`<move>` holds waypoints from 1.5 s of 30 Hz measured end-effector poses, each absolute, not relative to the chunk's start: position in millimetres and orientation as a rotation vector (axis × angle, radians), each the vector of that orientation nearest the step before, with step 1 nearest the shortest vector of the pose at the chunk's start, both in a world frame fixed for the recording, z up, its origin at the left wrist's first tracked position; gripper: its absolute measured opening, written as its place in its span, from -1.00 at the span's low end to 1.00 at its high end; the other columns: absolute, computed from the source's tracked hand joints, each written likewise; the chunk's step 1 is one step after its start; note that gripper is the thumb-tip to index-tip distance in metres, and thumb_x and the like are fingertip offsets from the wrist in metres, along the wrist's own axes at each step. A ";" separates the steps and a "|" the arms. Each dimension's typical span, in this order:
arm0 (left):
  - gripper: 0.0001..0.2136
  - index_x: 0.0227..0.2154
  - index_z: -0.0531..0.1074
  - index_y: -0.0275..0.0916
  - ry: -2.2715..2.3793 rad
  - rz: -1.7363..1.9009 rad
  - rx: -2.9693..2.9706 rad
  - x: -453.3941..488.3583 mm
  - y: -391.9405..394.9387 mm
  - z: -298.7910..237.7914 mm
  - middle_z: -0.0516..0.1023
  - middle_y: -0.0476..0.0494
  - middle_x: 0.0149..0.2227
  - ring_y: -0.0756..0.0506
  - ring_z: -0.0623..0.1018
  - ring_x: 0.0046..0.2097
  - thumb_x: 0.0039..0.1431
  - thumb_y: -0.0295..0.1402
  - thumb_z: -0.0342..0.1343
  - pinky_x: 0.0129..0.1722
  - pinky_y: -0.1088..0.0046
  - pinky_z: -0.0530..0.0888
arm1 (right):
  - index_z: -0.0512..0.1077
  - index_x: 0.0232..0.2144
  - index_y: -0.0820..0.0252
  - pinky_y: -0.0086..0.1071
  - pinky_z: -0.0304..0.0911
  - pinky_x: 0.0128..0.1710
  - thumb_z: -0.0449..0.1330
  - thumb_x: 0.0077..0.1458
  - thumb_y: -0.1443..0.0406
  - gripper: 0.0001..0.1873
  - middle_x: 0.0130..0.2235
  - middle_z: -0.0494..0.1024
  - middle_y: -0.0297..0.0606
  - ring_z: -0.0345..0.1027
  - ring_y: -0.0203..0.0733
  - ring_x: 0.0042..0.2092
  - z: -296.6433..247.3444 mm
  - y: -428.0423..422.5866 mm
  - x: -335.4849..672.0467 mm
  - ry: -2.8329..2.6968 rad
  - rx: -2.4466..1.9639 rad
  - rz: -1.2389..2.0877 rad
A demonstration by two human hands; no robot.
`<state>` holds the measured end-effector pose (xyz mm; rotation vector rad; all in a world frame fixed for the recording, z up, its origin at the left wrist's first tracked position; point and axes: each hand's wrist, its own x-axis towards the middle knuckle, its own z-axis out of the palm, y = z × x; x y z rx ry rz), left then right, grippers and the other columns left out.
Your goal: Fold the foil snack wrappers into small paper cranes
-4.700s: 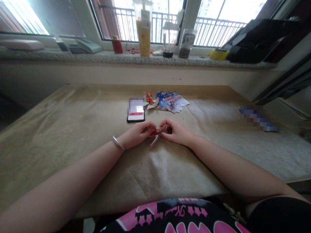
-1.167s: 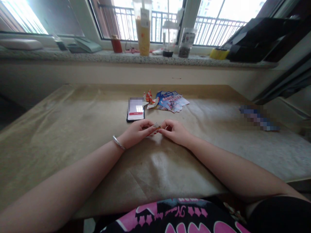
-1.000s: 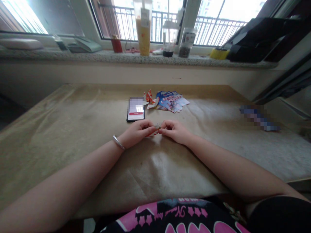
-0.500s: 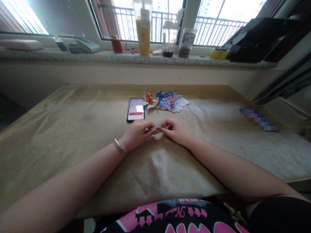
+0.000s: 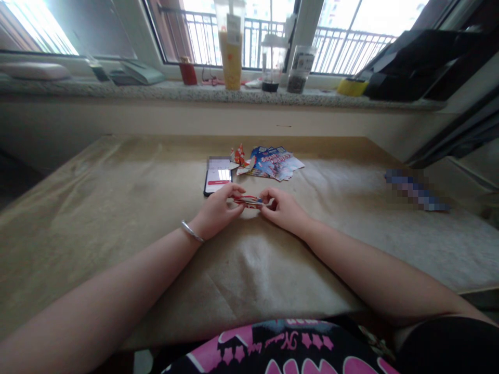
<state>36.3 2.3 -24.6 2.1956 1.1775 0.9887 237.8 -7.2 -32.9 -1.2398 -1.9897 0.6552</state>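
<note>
Between both hands is a small folded paper piece [image 5: 249, 201] with red, white and blue print, seen nearly edge-on. My left hand [image 5: 220, 209], with a silver bangle at the wrist, pinches its left end. The fingers of my right hand [image 5: 281, 209] close on its right end. Just behind my left hand lies a phone [image 5: 218, 176] with a lit screen, its upper part blurred. Beyond the paper sits an orange and white folded paper figure [image 5: 242, 160], beside a fanned pile of blue printed sheets [image 5: 276, 163].
A cloth-like tan cover lies over the table [image 5: 117, 208]. A pixelated blue item [image 5: 417, 190] rests at the right. On the stone sill [image 5: 156, 91] stand a tall yellow-filled cup [image 5: 231, 59], a red container [image 5: 187, 72], other cups, yellow tape [image 5: 352, 87] and a black bag [image 5: 413, 67].
The hands have moved slightly apart. More of the folded paper shows between them, its red and blue print now visible. The phone and the sheets stay in place.
</note>
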 end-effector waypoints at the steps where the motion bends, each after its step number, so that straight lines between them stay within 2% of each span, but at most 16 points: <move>1: -0.76 -0.21 0.31 -0.25 1.171 0.990 2.210 36.4 2.1 -25.0 0.52 -0.05 -0.31 -0.03 0.52 -0.27 0.02 -0.48 0.13 -0.22 0.44 0.41 | 0.42 -0.35 0.20 -0.49 0.12 -0.46 0.18 -0.04 0.31 -0.86 -0.42 0.40 -0.36 0.21 -0.37 -0.44 -31.4 -8.4 237.2 -2.005 -1.227 0.629; 6: -0.75 -0.20 0.28 -0.24 1.115 1.069 2.268 36.8 2.1 -26.5 0.52 -0.02 -0.38 -0.04 0.51 -0.28 0.05 -0.42 0.16 -0.20 0.42 0.39 | 0.46 -0.40 0.19 -0.47 0.13 -0.44 0.18 0.05 0.18 -0.82 -0.42 0.41 -0.32 0.23 -0.33 -0.39 -26.7 -10.1 236.3 -2.046 -1.200 0.555; 11: -0.70 -0.15 0.26 -0.25 1.074 1.169 2.244 35.9 2.9 -27.6 0.51 0.02 -0.41 -0.02 0.52 -0.28 0.06 -0.39 0.18 -0.14 0.41 0.39 | 0.42 -0.47 0.19 -0.46 0.10 -0.43 0.22 0.00 0.26 -0.89 -0.45 0.41 -0.35 0.21 -0.35 -0.42 -30.1 -8.7 237.1 -2.064 -1.219 0.535; 14: -0.74 -0.15 0.30 -0.25 1.028 1.177 2.264 35.2 3.0 -26.3 0.52 -0.01 -0.37 -0.02 0.52 -0.24 0.08 -0.40 0.15 -0.11 0.42 0.39 | 0.39 -0.51 0.19 -0.46 0.09 -0.42 0.25 -0.02 0.25 -0.85 -0.48 0.38 -0.36 0.21 -0.34 -0.43 -31.6 -8.6 236.9 -2.099 -1.199 0.526; 18: -0.86 -0.28 0.42 -0.26 1.014 1.100 2.318 34.7 1.6 -21.9 0.52 -0.08 -0.34 -0.03 0.49 -0.27 0.13 -0.32 0.11 -0.21 0.44 0.40 | 0.37 -0.53 0.19 -0.45 0.08 -0.40 0.25 -0.01 0.26 -0.85 -0.49 0.36 -0.35 0.20 -0.32 -0.41 -31.5 -8.4 237.1 -2.168 -1.162 0.491; 22: -0.83 -0.40 0.45 -0.26 1.020 1.080 2.339 35.1 -0.4 -17.8 0.51 -0.07 -0.40 -0.04 0.47 -0.31 0.15 -0.26 0.09 -0.25 0.43 0.38 | 0.36 -0.54 0.19 -0.45 0.07 -0.40 0.24 -0.01 0.29 -0.85 -0.50 0.35 -0.36 0.19 -0.31 -0.41 -31.7 -7.7 237.6 -2.199 -1.137 0.478; 32: -0.77 -0.47 0.39 -0.28 1.060 1.048 2.261 36.0 -1.9 -16.6 0.43 -0.05 -0.44 -0.03 0.40 -0.36 0.17 -0.23 0.02 -0.33 0.45 0.33 | 0.36 -0.54 0.20 -0.47 0.05 -0.41 0.22 0.00 0.32 -0.87 -0.49 0.35 -0.37 0.18 -0.34 -0.42 -30.5 -9.7 235.4 -2.190 -1.141 0.518; 37: -0.71 -0.53 0.31 -0.26 1.112 1.002 2.207 35.5 -2.5 -15.3 0.36 -0.01 -0.51 -0.01 0.35 -0.42 0.24 -0.23 -0.12 -0.38 0.48 0.32 | 0.41 -0.52 0.21 -0.47 0.06 -0.40 0.21 0.01 0.32 -0.89 -0.49 0.36 -0.36 0.18 -0.34 -0.41 -27.8 -10.4 234.5 -2.191 -1.154 0.578; 41: -0.70 -0.38 0.37 -0.28 0.992 0.975 2.075 35.2 0.1 -18.4 0.46 -0.08 -0.41 -0.03 0.44 -0.34 0.25 -0.17 -0.11 -0.30 0.45 0.39 | 0.45 -0.46 0.23 -0.48 0.05 -0.44 0.16 0.05 0.32 -0.89 -0.51 0.37 -0.39 0.16 -0.37 -0.46 -27.8 -8.1 235.5 -2.123 -1.202 0.726; 45: -0.69 -0.09 0.31 -0.29 0.822 0.933 1.899 35.9 0.8 -22.4 0.53 -0.16 -0.27 -0.07 0.54 -0.23 0.17 -0.22 0.06 -0.23 0.41 0.46 | 0.44 -0.47 0.24 -0.48 0.02 -0.48 0.13 0.07 0.30 -0.85 -0.55 0.32 -0.42 0.12 -0.37 -0.48 -28.4 -4.8 236.8 -2.086 -1.194 0.834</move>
